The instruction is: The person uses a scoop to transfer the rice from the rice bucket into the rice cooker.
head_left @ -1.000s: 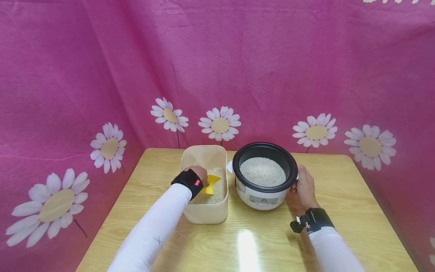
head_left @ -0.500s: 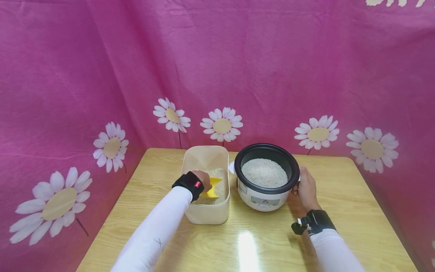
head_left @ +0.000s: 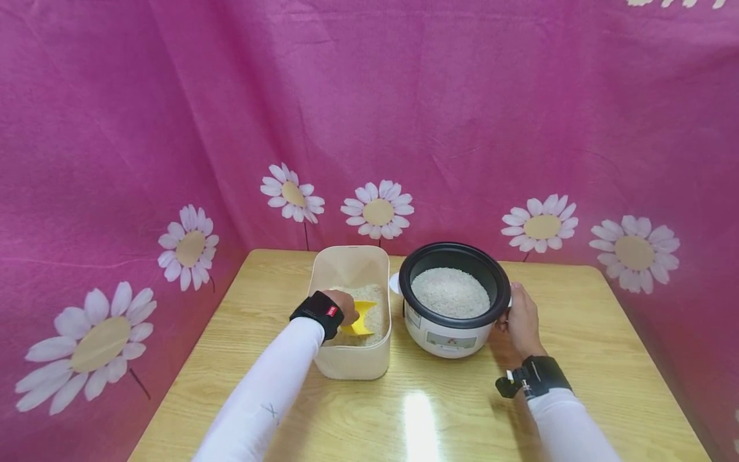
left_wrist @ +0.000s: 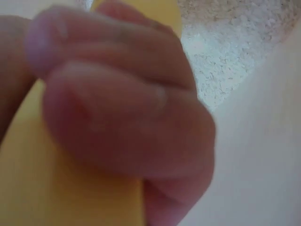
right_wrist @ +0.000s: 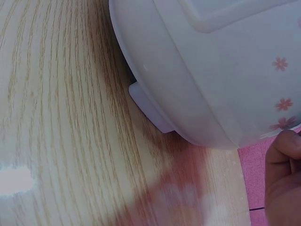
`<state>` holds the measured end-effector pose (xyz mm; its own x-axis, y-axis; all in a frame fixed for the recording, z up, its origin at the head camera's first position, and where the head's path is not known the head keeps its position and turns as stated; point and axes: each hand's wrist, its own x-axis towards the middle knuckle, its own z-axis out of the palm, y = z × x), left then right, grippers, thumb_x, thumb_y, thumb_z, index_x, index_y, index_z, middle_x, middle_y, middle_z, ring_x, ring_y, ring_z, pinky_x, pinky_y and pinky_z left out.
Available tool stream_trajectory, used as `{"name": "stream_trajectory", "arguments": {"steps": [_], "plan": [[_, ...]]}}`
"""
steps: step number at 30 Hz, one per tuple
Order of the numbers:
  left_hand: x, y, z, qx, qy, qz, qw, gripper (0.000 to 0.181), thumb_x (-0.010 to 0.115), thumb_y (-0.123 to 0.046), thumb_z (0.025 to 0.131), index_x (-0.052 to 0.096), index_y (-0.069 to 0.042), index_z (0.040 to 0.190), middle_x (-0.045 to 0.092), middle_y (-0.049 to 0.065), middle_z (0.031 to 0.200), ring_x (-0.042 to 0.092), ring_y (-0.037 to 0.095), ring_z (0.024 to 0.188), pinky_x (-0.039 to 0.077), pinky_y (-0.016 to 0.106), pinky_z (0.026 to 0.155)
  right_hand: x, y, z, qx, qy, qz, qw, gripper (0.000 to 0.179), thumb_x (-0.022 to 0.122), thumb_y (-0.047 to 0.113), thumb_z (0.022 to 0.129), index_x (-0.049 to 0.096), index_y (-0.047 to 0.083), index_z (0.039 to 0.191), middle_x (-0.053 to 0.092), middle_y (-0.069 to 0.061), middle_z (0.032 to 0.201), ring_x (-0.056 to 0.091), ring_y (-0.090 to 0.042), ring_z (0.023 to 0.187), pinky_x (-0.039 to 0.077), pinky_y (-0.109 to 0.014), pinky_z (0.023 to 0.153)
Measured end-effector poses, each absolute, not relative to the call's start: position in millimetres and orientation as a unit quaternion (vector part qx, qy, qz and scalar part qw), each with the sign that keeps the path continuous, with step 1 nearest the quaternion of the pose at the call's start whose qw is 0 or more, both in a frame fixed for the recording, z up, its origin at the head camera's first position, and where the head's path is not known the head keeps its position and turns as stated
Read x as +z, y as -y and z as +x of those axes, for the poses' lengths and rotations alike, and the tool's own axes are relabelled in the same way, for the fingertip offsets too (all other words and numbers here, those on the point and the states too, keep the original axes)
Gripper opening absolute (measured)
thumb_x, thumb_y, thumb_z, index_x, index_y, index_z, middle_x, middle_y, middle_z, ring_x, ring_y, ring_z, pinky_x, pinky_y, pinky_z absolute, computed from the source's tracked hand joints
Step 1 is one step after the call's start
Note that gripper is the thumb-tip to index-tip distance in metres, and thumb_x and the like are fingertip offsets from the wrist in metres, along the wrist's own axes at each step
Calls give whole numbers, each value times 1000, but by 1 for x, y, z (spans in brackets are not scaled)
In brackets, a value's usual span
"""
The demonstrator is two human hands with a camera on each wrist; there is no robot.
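My left hand grips a yellow scoop inside a cream rice bin, its fingers curled round the handle in the left wrist view. Dry rice lies in the bin around the scoop; whether the scoop holds any is hard to see. To the right stands a white rice cooker with a black inner pot, and a mound of white rice fills much of it. My right hand holds the cooker's right side handle, which its fingers mostly hide.
Both containers stand side by side near the back of a wooden table. Behind and at both sides hangs a pink cloth with daisies. A white side handle of the cooker sticks out close to the bin's rim.
The scoop has turned slightly inside the bin, still in my left hand. My right hand stays on the cooker. The head view has shifted a little.
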<state>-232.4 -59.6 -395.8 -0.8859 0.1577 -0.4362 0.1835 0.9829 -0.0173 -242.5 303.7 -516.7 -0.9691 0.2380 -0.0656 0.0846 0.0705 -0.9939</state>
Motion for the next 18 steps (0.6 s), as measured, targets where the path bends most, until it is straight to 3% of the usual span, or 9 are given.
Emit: {"name": "stream_trajectory", "arguments": {"steps": [18], "plan": [[-406,65,-237,-7,-967,65,248,49,48,-31,102,45,-14,56,47,0,67,49,18,72,39,34,75,-521,-305,-245,673,729,-106,60,46,29,50,111,49,19,83,48,5,55,46,-11,48,44,-29,48]]}}
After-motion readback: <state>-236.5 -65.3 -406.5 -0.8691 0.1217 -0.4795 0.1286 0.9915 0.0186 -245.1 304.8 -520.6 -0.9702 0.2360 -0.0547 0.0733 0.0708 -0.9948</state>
